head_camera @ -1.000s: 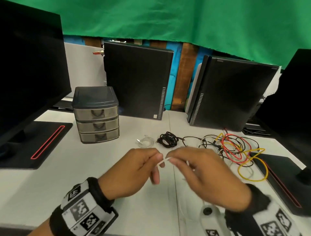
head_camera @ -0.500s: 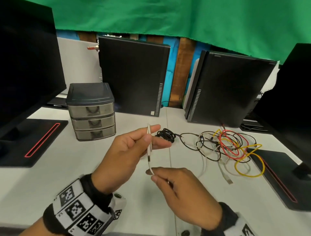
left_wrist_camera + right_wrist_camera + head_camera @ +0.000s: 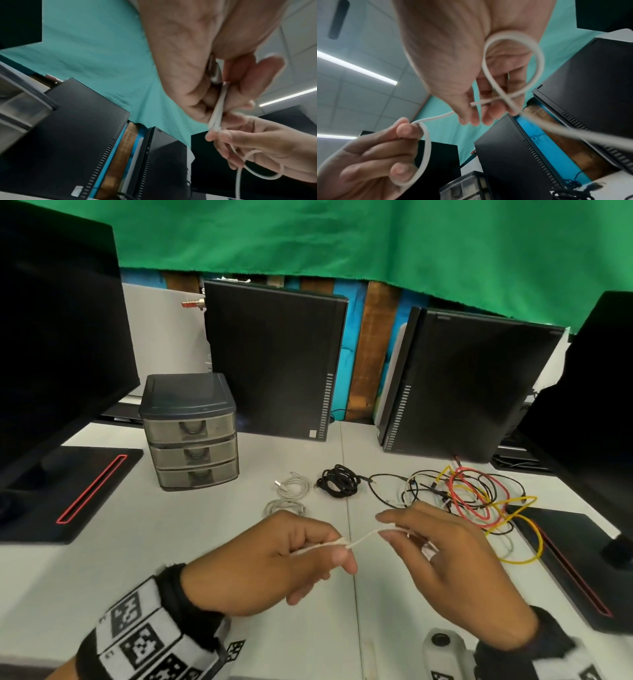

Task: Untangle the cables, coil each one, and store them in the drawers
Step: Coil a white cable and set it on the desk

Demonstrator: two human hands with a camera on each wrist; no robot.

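Two hands on thin white cable (image 3: 363, 537), mid-desk | left hand (image 3: 274, 563) pinched loops, right hand (image 3: 445, 563) pinched feed | tangle at 2 o'clock | advice: keep loops even, tension light.

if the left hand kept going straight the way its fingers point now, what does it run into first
Most likely the right hand: the left hand points rightward along the white cable stretched between them, with only a short gap. Depth is hard to judge from these views.

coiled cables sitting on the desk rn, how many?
3: two white coils right of the drawer unit, one black coil beside them. The tangle could hide more.
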